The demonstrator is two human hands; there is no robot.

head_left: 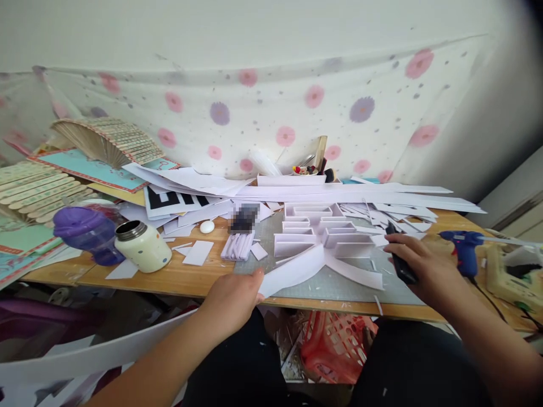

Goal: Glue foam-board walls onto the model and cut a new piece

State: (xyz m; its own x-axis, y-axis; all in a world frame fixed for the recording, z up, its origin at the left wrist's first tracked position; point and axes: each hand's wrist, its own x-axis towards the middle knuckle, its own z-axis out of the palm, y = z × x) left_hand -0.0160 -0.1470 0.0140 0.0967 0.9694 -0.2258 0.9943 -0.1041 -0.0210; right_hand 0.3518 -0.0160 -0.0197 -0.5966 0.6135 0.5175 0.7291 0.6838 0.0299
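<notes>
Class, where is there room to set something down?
Brown wooden tabletop is bare between the cream dotted bottle and left hand; grey mat, narrowly, between the white partitioned assembly and stacked white strips. Crowded: the back, under long white sheets; the left, around a pale folding fan.

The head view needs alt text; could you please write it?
A person's left hand grips a white strip, the right hand a black tool, at a wooden table. White pieces with upright walls stand on a grey mat.
</notes>
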